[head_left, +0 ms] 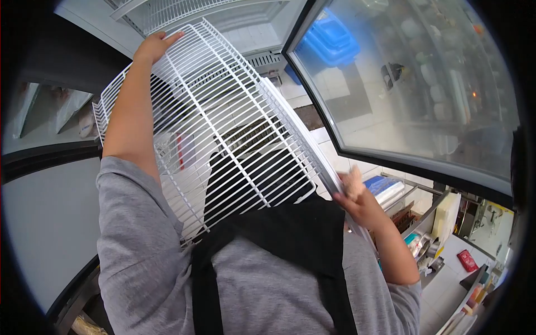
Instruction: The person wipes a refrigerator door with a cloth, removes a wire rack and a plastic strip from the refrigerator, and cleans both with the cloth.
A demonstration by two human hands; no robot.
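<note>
A white wire shelf (237, 162) slants across my front, its near end against my black apron (268, 223). My left hand (153, 49) is closed over its far left edge, with a finger stretched along the wires. Along the shelf's right side runs a white and grey rail (298, 131). At the lower end of this rail is my right hand (360, 206), closed on a small pale, crumpled, cloth-like thing (352, 182) and touching the rail. Motion blurs that pale thing, and the fingertips beneath the rail are partly hidden.
In front stands an open white cabinet (268, 30) with another wire rack (173, 14) inside. Its framed glass door (363, 106) swings out at right; a blue plastic tub (332, 39) shows through it. A metal rack with packages (385, 190) stands at lower right. A red packet (468, 261) lies beyond.
</note>
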